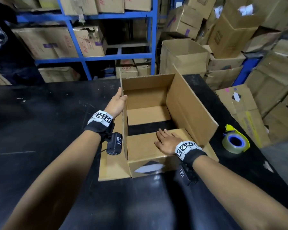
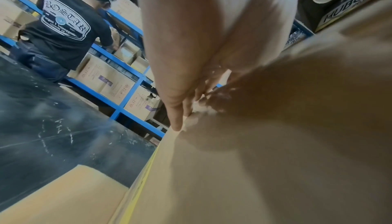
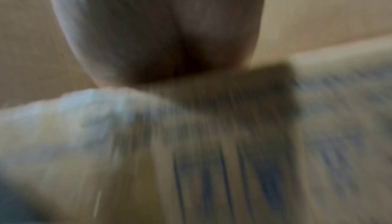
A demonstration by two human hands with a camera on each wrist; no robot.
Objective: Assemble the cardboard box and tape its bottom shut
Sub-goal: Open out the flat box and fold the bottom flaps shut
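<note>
The cardboard box [image 1: 156, 123] stands near the tabletop's [image 1: 40, 130] far right corner, flaps being folded. Left hand [image 1: 117, 103] pinches the upright left flap [image 1: 123, 113]; right hand [image 1: 167, 141], fingers flat, presses the near flap [image 1: 141, 150] down. Next, probably: fold the long flaps inward, then fetch the tape dispenser [image 1: 235, 141] by the right edge.

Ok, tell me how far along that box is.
Done: the cardboard box is opened into shape on the black table, two short flaps folded in.
In hand: the right hand presses the near flap flat; the left hand holds the upright left long flap.
Left: both long flaps are unfolded, a gap shows table, and the tape dispenser sits unused.
</note>
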